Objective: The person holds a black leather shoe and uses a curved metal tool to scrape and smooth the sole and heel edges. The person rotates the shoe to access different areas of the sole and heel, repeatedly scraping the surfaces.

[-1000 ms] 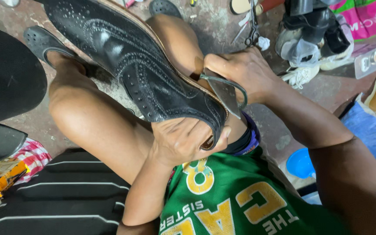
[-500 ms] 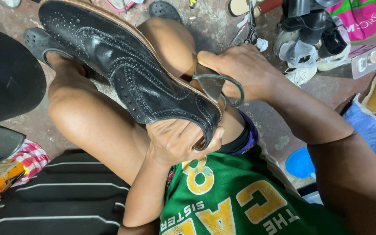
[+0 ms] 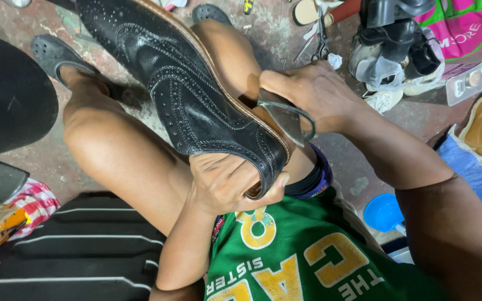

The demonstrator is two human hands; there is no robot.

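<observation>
Glossy perforated black leather shoe [image 3: 185,95] with tan sole edge; dull grey metal blade [image 3: 285,120]; rough, stained concrete floor [image 3: 285,39].

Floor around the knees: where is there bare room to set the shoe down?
Bare floor lies right of the right hand, between the heap of shoes and the blue bowl. A smaller patch sits between the left thigh and the dark round object. The top right is crowded with scissors and shoes.
</observation>
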